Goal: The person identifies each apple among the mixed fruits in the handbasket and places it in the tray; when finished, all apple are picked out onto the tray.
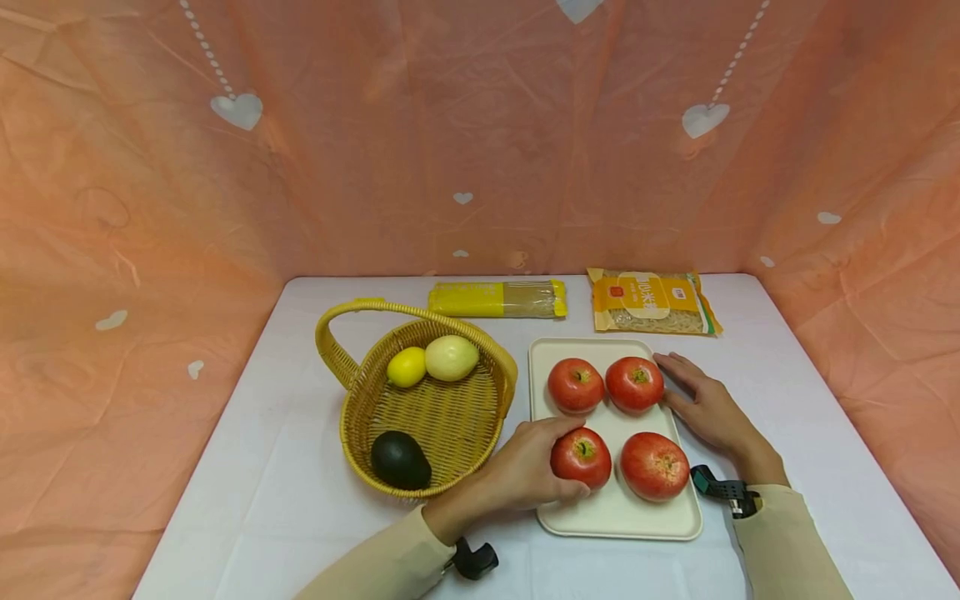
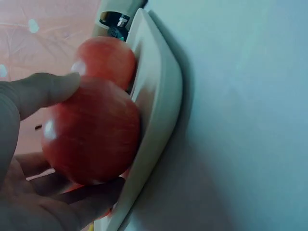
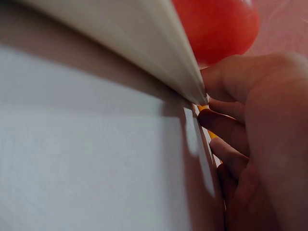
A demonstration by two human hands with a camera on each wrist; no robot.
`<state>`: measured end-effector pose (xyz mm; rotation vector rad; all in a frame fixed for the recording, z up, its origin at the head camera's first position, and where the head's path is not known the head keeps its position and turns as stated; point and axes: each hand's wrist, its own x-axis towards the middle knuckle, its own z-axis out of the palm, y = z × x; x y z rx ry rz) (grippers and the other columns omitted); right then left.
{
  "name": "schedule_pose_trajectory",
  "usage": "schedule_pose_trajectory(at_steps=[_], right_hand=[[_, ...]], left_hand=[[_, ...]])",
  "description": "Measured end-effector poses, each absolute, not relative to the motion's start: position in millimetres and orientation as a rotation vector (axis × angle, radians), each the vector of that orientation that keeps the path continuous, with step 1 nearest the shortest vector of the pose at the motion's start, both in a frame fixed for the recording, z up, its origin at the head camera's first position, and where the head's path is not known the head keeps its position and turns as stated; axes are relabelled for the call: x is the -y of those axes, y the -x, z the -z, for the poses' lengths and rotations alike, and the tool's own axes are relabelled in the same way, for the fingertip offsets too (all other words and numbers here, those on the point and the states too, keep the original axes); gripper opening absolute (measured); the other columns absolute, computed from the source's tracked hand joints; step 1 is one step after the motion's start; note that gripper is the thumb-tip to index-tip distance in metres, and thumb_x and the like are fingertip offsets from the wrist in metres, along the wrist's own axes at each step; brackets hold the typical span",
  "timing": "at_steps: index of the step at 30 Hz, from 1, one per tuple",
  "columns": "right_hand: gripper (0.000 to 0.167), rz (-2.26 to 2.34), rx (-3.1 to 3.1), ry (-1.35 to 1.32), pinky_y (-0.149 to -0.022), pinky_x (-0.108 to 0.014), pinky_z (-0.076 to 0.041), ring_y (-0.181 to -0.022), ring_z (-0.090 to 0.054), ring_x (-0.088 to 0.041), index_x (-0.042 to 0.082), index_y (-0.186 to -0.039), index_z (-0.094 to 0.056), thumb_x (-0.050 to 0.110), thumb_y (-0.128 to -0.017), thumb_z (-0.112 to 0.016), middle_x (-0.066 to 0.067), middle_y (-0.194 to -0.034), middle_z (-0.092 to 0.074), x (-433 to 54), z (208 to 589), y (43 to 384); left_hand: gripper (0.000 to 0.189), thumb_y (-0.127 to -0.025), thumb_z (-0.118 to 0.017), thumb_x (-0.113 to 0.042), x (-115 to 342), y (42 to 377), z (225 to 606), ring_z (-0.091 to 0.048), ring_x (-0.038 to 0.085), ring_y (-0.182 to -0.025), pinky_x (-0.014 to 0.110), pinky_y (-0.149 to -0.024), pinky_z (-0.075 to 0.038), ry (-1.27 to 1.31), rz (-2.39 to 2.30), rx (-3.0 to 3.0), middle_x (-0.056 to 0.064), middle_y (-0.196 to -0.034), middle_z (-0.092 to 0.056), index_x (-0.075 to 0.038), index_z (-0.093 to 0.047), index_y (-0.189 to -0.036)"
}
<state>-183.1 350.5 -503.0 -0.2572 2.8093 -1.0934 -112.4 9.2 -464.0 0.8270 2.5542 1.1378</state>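
Several red apples lie on a cream rectangular tray [image 1: 621, 523]. My left hand [image 1: 528, 467] grips the front left apple [image 1: 585, 457], the thumb on its near side and the fingers round the far side. The left wrist view shows this apple [image 2: 91, 132] large, close against the tray wall. At the tray's right side, my right hand [image 1: 712, 412] rests with loosely extended fingers, its thumb touching the rim near the back right apple [image 1: 634, 385]. Beside these are a back left apple [image 1: 576, 385] and a front right apple [image 1: 654, 467].
Left of the tray stands a wicker basket [image 1: 450, 425] with a tall handle, holding a yellow lemon [image 1: 407, 367], a paler lemon-shaped fruit [image 1: 452, 358] and a dark avocado [image 1: 401, 460]. Behind lie a yellow noodle packet [image 1: 495, 299] and an orange food bag [image 1: 651, 302].
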Motion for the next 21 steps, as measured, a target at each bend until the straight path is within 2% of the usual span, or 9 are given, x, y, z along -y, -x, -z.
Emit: schedule_pose_trajectory(at_steps=[7, 14, 18, 21], right_hand=[[0.064, 1.106, -2.802, 0.261, -0.125, -0.081, -0.023, -0.165, -0.021, -0.054, 0.011, -0.169, -0.043, 0.02, -0.108, -0.063, -0.028, -0.177, -0.028, -349.9, 503.6, 183.0], [0.064, 1.099, -2.802, 0.256, -0.125, -0.081, -0.023, -0.164, -0.021, -0.054, 0.011, -0.169, -0.042, 0.019, -0.108, -0.063, -0.028, -0.177, -0.028, -351.1, 503.1, 183.2], [0.064, 1.116, -2.793, 0.252, -0.125, -0.08, -0.023, -0.164, -0.021, -0.054, 0.011, -0.169, -0.043, 0.02, -0.109, -0.063, -0.028, -0.177, -0.028, -350.4, 503.9, 183.6], [0.062, 1.119, -2.797, 0.256, -0.126, -0.079, -0.024, -0.164, -0.023, -0.054, 0.01, -0.168, -0.044, 0.022, -0.11, -0.063, -0.028, -0.176, -0.031, -351.0, 503.6, 183.3]], left_hand=[[0.089, -0.086, -0.095, -0.026, -13.1, 111.1, 469.8, -0.064, 0.014, -0.135, 0.03, -0.116, -0.051, -0.855, -1.172, -2.562, 0.005, -0.153, -0.066, -0.01, -0.053, -0.162], [0.088, -0.089, -0.094, -0.028, -15.4, 109.3, 469.3, -0.06, 0.017, -0.143, 0.032, -0.121, -0.048, -0.932, -1.093, -2.62, 0.009, -0.158, -0.062, -0.004, -0.05, -0.162], [0.092, -0.09, -0.093, -0.033, -13.3, 105.5, 466.2, -0.057, 0.02, -0.147, 0.034, -0.122, -0.048, -0.924, -1.037, -2.668, 0.01, -0.163, -0.057, -0.007, -0.046, -0.165], [0.085, -0.094, -0.088, -0.037, -4.4, 98.8, 454.2, -0.057, 0.021, -0.148, 0.037, -0.123, -0.048, -0.948, -1.008, -2.73, 0.009, -0.162, -0.057, -0.01, -0.049, -0.164]])
